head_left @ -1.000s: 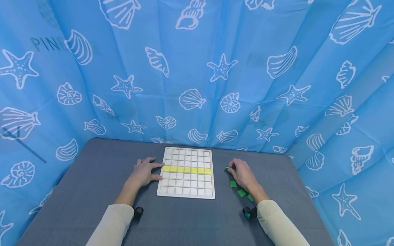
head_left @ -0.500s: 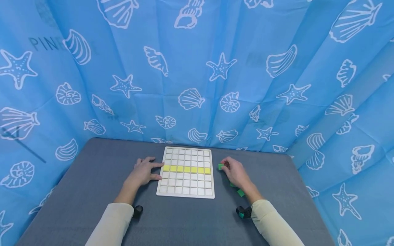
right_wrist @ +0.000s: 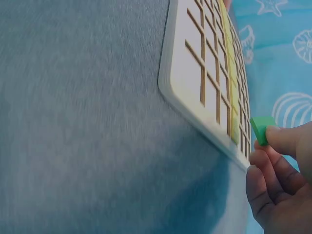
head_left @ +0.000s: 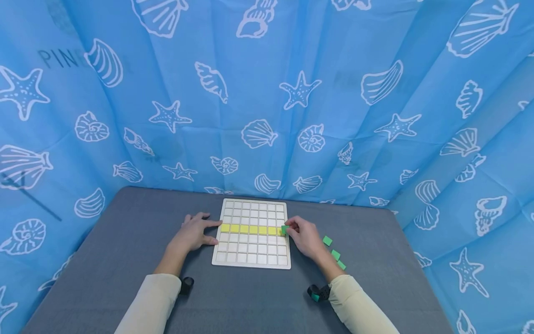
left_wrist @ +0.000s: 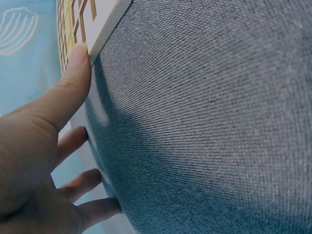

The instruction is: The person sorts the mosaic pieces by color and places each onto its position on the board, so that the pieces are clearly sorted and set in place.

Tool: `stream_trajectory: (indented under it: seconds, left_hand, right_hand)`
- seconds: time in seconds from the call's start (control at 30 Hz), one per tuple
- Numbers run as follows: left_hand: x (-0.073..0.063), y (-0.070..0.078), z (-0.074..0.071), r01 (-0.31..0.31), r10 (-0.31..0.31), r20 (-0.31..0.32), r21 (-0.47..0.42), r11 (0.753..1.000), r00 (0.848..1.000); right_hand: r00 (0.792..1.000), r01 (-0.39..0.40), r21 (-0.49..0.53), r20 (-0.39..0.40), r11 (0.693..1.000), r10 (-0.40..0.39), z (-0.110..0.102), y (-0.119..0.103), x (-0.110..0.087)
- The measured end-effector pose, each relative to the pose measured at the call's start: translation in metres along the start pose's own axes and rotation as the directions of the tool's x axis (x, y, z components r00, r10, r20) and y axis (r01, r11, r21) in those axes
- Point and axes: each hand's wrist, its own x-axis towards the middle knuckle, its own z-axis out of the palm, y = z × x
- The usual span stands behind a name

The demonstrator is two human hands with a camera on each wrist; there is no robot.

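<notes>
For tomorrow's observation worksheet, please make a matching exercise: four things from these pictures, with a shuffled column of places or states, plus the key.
1. Left hand
2. Right hand
3. Yellow tiles
4. Loose green tiles

A. Lying right of the grid board
B. Forming one row
C. Touching the board's left edge
D. Pinching one green tile

Pairs: 1-C, 2-D, 3-B, 4-A

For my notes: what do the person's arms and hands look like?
The left sleeve and right sleeve are cream. Beside them are a black left device and a black right device showing teal. The left hand and right hand are bare.
</notes>
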Motion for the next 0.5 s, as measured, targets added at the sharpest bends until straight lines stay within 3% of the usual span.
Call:
stream_trajectory:
  seconds: [0.5]
  left_hand:
    - [0.001, -0.001, 0.000, 0.004, -0.004, 0.018, -0.002, 1.000, 1.000]
  right_hand:
    - [0.997, 0.051, 0.070, 0.047, 0.996, -0.054, 0.021, -0.021, 0.001]
